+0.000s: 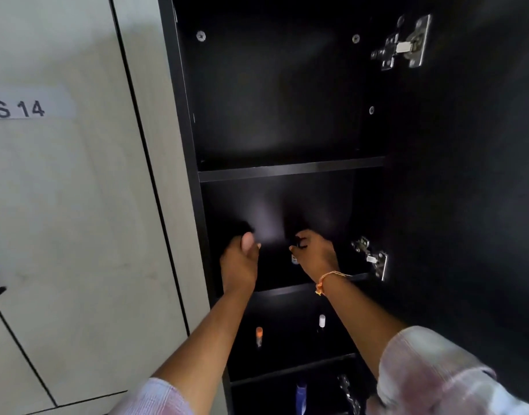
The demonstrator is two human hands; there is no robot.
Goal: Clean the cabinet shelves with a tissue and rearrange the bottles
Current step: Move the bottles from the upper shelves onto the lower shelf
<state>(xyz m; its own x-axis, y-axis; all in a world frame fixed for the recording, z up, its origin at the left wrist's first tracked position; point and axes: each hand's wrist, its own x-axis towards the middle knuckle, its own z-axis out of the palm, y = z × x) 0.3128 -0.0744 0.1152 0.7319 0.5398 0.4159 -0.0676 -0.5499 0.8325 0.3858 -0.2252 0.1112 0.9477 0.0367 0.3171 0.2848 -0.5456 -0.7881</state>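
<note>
Past the pale neighbouring door, my left hand reaches onto the middle shelf of the black cabinet. Its fingers are curled, but in the gloom and blur I cannot tell whether they grip anything. No tissue shows, so I judge I am shifting bottles to free the board for wiping. Below, an orange-capped bottle stands upright on the next shelf down. My right hand works near the left one, fingers clamped from above on a small dark bottle, a hold that suits lifting it straight out. A white-capped bottle stands below my wrist, and a hinge sits just right.
</note>
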